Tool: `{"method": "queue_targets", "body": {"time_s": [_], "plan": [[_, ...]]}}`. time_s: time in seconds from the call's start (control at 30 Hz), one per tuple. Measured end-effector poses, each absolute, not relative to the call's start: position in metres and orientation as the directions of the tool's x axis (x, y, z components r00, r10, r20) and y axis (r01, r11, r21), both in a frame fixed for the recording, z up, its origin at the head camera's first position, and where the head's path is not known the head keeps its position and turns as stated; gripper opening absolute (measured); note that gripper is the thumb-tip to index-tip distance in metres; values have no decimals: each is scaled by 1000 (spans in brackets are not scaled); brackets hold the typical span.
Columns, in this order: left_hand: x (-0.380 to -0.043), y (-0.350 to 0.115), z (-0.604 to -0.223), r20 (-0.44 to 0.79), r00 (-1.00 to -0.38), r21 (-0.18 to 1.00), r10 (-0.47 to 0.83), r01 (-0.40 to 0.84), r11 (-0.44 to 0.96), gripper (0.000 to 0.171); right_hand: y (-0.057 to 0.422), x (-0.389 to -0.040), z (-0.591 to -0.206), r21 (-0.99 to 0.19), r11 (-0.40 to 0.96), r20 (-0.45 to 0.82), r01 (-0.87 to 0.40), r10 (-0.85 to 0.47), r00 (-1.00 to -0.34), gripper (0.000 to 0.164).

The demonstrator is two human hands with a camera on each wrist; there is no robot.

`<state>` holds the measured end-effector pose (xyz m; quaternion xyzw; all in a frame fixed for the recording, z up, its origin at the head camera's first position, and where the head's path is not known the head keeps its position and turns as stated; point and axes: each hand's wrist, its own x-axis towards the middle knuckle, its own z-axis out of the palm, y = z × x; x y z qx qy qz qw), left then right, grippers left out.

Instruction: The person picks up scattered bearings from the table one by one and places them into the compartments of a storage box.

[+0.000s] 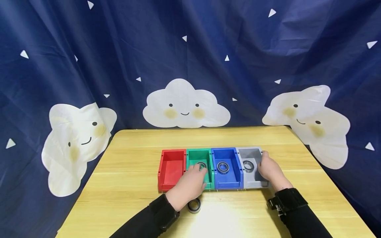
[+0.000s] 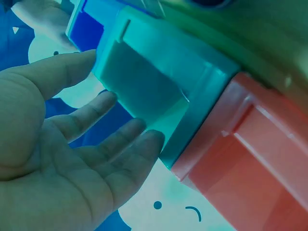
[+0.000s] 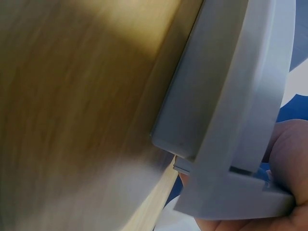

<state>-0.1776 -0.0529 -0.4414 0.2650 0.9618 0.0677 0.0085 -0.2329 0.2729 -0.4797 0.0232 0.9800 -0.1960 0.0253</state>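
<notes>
Over the front of the green bin (image 1: 197,153) is my left hand (image 1: 188,183), its fingers relaxed and apart, with nothing between them in the left wrist view. A ball bearing (image 1: 202,164) lies in that bin just past the fingertips, partly hidden by them. My right hand (image 1: 270,168) grips the right side wall of the grey bin (image 1: 250,153), thumb and fingers on either side of it. Inside the grey bin a second bearing (image 1: 248,166) lies flat. Another bearing (image 1: 223,167) is in the blue bin (image 1: 224,153).
At the left end of the joined row stands the red bin (image 1: 173,170). One more bearing (image 1: 194,205) lies on the wooden table (image 1: 131,172) in front of the bins, beside the left wrist. A dark blue curtain (image 1: 247,59) with clouds hangs behind the table.
</notes>
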Motion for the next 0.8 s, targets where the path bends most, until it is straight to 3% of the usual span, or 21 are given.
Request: {"method": "queue_targets", "body": {"time_s": [0.43, 0.8], "plan": [[-147, -68, -448, 13, -821, 190, 571, 563, 804, 41, 273, -233, -481, -397, 916, -72, 66, 40, -997, 61], [-136, -79, -459, -34, -829, 223, 558, 538, 813, 36, 274, -234, -479, -401, 914, -78, 61, 33, -996, 61]]}}
